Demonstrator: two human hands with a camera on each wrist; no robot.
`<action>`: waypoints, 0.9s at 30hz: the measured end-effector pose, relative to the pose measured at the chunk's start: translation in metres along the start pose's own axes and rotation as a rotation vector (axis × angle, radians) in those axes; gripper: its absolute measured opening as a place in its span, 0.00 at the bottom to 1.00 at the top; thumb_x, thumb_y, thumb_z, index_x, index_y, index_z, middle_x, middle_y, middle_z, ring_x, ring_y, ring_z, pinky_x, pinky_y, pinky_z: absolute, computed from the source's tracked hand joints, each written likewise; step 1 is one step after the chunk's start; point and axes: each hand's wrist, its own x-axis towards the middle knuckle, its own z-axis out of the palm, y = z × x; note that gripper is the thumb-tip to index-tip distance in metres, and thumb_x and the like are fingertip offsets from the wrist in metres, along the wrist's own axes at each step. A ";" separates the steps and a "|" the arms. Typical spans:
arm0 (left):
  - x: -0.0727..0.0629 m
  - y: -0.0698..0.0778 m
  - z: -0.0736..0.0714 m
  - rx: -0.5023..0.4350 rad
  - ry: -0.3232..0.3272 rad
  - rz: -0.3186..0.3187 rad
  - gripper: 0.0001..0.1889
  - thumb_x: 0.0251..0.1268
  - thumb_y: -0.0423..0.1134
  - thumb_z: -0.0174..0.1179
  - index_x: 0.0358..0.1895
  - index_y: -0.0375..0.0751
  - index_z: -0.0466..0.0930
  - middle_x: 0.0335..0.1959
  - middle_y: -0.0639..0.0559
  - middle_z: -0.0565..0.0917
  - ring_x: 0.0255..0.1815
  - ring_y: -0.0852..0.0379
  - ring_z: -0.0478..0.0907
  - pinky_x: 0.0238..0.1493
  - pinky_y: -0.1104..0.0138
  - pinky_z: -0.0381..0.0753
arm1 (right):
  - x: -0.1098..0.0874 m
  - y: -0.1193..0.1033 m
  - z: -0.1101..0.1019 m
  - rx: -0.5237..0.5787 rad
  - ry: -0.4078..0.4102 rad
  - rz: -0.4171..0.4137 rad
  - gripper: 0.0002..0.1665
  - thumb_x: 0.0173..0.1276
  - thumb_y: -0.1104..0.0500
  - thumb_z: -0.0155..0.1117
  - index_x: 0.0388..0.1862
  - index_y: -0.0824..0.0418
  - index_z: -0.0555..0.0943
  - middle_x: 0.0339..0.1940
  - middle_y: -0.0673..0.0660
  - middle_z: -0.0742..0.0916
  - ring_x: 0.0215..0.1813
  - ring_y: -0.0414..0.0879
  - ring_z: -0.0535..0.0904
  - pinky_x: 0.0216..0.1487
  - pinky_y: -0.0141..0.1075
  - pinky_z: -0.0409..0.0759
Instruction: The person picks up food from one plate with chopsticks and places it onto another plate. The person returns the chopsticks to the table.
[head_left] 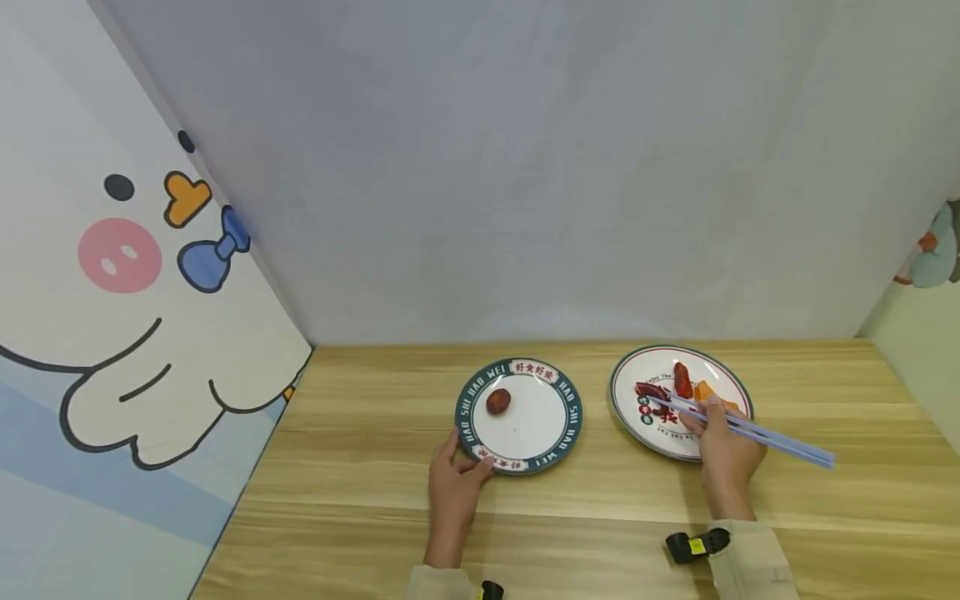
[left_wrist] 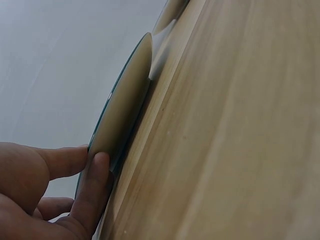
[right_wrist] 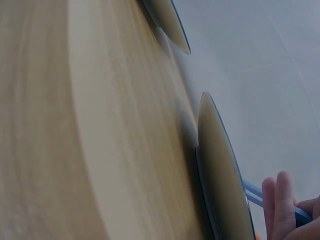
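In the head view, my left hand (head_left: pixel 453 492) pinches the near-left rim of a white plate with a green lettered border (head_left: pixel 536 417). The left wrist view has the thumb at the rim and a finger along the plate's underside (left_wrist: pixel 122 107). One reddish-brown oval piece of food (head_left: pixel 498 401) lies on that plate. My right hand (head_left: pixel 729 458) grips a pair of pale blue chopsticks (head_left: pixel 787 442) over the right plate (head_left: pixel 628 417). Their tips overlap a dark red piece (head_left: pixel 651 390). Beside it are a bright red piece (head_left: pixel 682 381) and orange food (head_left: pixel 703 392), partly behind the hand.
Both plates stand side by side on a wood-grain table (head_left: pixel 337 467), with a gap between them. A pale grey backdrop (head_left: pixel 570 208) rises behind the table's far edge. At the left stands a panel with a cartoon print (head_left: pixel 45 283).
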 end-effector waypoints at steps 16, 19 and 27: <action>0.000 -0.001 0.000 0.006 0.009 -0.002 0.40 0.63 0.20 0.69 0.78 0.23 0.61 0.72 0.26 0.68 0.42 0.52 0.82 0.38 0.67 0.91 | 0.002 -0.005 -0.002 -0.091 -0.061 0.003 0.11 0.82 0.62 0.57 0.43 0.68 0.84 0.23 0.42 0.88 0.23 0.34 0.87 0.34 0.25 0.87; -0.001 -0.003 0.001 -0.007 0.009 0.001 0.40 0.63 0.20 0.68 0.78 0.23 0.61 0.72 0.26 0.68 0.41 0.52 0.82 0.39 0.68 0.91 | 0.002 -0.007 -0.003 -0.142 -0.062 0.007 0.15 0.83 0.61 0.56 0.51 0.75 0.81 0.23 0.40 0.87 0.23 0.32 0.86 0.34 0.24 0.87; 0.001 -0.002 0.002 -0.028 0.015 -0.003 0.41 0.61 0.18 0.68 0.78 0.23 0.61 0.73 0.25 0.67 0.42 0.52 0.82 0.39 0.68 0.91 | -0.001 -0.019 -0.004 -0.067 -0.067 0.019 0.12 0.83 0.61 0.57 0.37 0.59 0.84 0.25 0.43 0.89 0.24 0.36 0.88 0.34 0.27 0.88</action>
